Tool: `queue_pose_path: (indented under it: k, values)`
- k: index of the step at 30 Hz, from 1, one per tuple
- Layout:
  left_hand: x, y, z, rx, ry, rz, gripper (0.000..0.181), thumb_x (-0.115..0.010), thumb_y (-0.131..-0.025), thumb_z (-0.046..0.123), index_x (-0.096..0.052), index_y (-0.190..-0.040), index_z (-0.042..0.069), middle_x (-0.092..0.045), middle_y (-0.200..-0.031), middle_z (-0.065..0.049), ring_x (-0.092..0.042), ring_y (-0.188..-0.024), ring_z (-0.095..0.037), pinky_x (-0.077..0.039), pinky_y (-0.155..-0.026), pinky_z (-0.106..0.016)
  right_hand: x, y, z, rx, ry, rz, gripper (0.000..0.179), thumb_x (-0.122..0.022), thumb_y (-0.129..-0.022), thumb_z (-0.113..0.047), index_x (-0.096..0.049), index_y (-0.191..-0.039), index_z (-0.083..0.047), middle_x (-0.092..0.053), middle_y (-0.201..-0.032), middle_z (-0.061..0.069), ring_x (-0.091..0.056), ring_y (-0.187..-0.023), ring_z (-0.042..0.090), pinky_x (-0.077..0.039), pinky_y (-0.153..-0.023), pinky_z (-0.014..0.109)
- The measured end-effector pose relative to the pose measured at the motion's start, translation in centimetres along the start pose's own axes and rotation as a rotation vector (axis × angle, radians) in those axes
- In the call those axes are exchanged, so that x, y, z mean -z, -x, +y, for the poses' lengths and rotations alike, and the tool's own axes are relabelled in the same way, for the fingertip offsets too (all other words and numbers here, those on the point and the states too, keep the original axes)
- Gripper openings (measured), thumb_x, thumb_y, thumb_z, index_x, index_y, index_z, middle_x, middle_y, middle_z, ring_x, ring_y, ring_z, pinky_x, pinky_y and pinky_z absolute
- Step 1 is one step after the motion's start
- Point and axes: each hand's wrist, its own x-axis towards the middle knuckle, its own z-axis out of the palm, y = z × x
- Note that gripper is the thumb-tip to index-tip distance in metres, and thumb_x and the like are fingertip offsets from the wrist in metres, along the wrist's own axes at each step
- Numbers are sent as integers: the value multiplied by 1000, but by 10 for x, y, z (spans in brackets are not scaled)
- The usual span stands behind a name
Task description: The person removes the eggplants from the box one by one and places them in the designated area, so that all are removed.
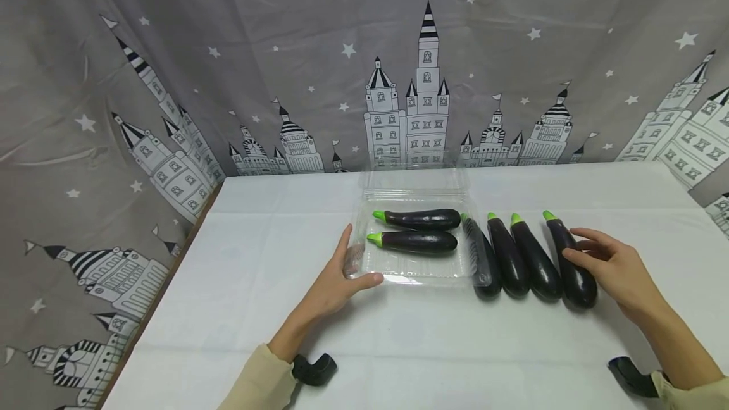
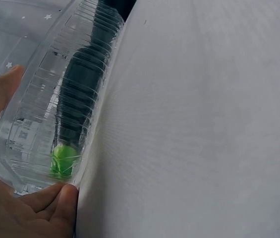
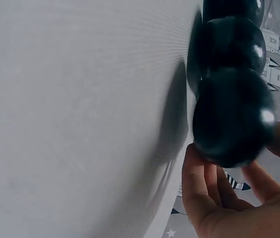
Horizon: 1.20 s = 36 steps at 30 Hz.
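Note:
A clear plastic clamshell container (image 1: 414,274) lies open on the white table, its lid (image 1: 412,179) folded back to the rear. Inside it are two dark eggplants with green stems, a rear eggplant (image 1: 423,219) and a front eggplant (image 1: 418,242). My left hand (image 1: 335,283) holds the container's front left corner, thumb along the front edge and fingers at the left side. To the right, several eggplants lie side by side. My right hand (image 1: 617,271) grips the rightmost eggplant (image 1: 579,283), thumb on top and fingers round its far side; its round end fills the right wrist view.
Beside the container's right wall lies one eggplant (image 1: 488,271), partly seen through the plastic. Another two, a left eggplant (image 1: 509,258) and a right eggplant (image 1: 535,261), stand between it and the gripped one. A grey castle-print curtain (image 1: 319,49) hangs behind the table (image 1: 239,309).

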Motion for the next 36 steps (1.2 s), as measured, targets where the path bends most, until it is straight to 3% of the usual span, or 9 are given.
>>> queue_pose_path:
  k: [7, 18, 26, 28, 31, 34, 36]
  values:
    - [0, -1, -1, 3, -7, 2, 115, -80, -80, 46, -2, -160, 20, -33, -155, -20, -27, -143, -37, -19, -112, -61, -2, -1, 3, 44, 5, 15, 50, -66, -95, -13, -49, -137, 9, -61, -114, 28, -51, -83, -10, -45, -65, 13]
    - [0, 0, -1, -2, 0, 1, 117, -81, -79, 46, -2, -160, 21, -33, -155, -19, -28, -142, -38, -20, -111, -61, -5, -1, 1, 61, 18, 73, 42, -65, -95, -10, -54, -131, 9, -68, -99, 14, -52, -80, -11, -44, -66, 10]
    - [0, 0, 0, 2, 6, -6, 113, -80, -81, 43, -2, -160, 22, -31, -155, -21, -25, -144, -39, -18, -111, -63, -7, 2, -2, 21, 11, 11, 44, -61, -99, -19, -53, -133, 9, -61, -118, 31, -48, -86, -14, -43, -68, 9]
    - [0, 0, 0, 4, 6, -4, 113, -80, -81, 43, -2, -160, 23, -31, -156, -20, -25, -144, -39, -18, -111, -63, -7, 2, -4, 5, 15, -19, 45, -60, -100, -21, -52, -134, 8, -58, -123, 33, -53, -92, -6, -43, -69, 10]
    - [0, 0, 0, 8, 4, -1, 114, -80, -81, 44, -2, -160, 23, -31, -156, -19, -25, -144, -38, -17, -112, -62, -3, 4, -5, -18, 32, -66, 48, -58, -101, -22, -49, -137, 8, -53, -129, 35, -60, -106, 22, -43, -70, 11]
    - [-1, 0, 1, 13, 1, 3, 115, -81, -79, 45, -2, -160, 23, -31, -156, -18, -25, -144, -37, -18, -112, -61, 0, 7, -2, -23, 42, -73, 48, -58, -100, -20, -49, -137, 8, -52, -130, 36, -61, -104, 18, -43, -69, 13]
    - [-1, 1, 1, 14, 2, 4, 115, -81, -79, 45, -2, -160, 23, -32, -156, -18, -26, -143, -36, -18, -112, -61, 2, 10, 0, -21, 45, -80, 47, -59, -98, -18, -50, -136, 9, -54, -127, 35, -58, -94, 1, -43, -69, 15]
